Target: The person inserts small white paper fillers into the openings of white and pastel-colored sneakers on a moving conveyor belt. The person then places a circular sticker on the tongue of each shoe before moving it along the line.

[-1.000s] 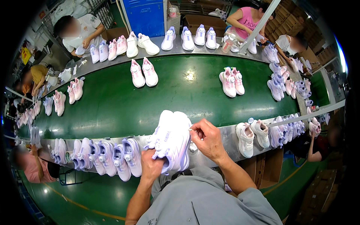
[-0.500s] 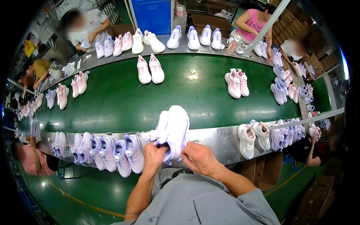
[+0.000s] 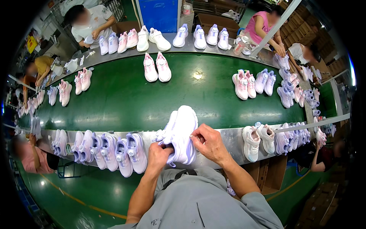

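Observation:
A pair of white and lavender sneakers [image 3: 185, 121] is in front of me at the near edge of the belt, toes pointing away. My left hand [image 3: 159, 155] is closed on the heel openings, its fingers partly hidden inside the collars. Close against the right-hand sneaker's side is my right hand [image 3: 209, 144], thumb and forefinger pinched together. A tiny pale bit shows at those fingertips, too small to name.
A green belt [image 3: 183, 91] with metal ledges carries a pink pair [image 3: 157, 67] beyond my hands. Lavender sneakers [image 3: 120, 152] line the ledge to my left; cream sneakers [image 3: 250, 143] stand to my right. Co-workers sit around the belt. A cardboard box [image 3: 272, 173] is below right.
My right hand has moved up and forward along the sneaker's side. A lavender pair now stands beside the pink pair on the belt's right. My left hand keeps its hold.

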The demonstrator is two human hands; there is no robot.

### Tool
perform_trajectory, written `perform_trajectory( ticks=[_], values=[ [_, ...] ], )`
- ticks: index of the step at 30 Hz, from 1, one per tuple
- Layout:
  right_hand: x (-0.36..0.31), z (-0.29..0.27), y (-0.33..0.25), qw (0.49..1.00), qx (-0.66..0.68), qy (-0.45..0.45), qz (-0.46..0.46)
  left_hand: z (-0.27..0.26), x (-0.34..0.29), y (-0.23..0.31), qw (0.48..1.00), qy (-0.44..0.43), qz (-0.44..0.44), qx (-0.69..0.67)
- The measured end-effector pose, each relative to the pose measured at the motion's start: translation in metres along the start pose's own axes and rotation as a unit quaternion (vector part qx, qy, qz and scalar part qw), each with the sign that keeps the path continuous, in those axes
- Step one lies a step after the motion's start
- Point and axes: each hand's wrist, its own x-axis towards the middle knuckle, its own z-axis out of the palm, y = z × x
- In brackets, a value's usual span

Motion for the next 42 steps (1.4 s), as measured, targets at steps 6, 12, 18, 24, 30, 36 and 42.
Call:
perform_trajectory(
  ticks=[6,12,18,24,30,36,42],
  values=[
    [-0.025,0.006,0.001,0.999,-0.023,-0.037,-0.020,0.002,0.011,0.003,0.998,0.007,-0.035,-0.046],
    [-0.039,0.022,0.005,0.987,-0.119,-0.036,-0.098,0.012,0.028,-0.007,0.997,0.054,-0.025,0.039],
    [-0.029,0.034,0.021,0.978,-0.166,0.035,-0.121,0.021,0.049,-0.016,0.997,0.044,-0.057,-0.028],
    [-0.039,0.046,0.028,0.964,-0.212,0.063,-0.147,0.030,0.051,-0.012,0.992,0.054,-0.046,-0.105],
    [-0.027,0.039,0.016,0.985,-0.131,0.049,-0.099,0.021,0.057,-0.029,0.997,0.051,-0.047,-0.022],
    [-0.011,0.037,0.012,0.996,-0.076,0.036,-0.040,0.013,0.040,-0.021,0.994,0.065,0.032,0.076],
    [0.018,0.023,0.019,0.997,-0.045,0.063,-0.010,0.008,0.017,-0.016,0.997,0.035,0.063,0.028]
  ],
)
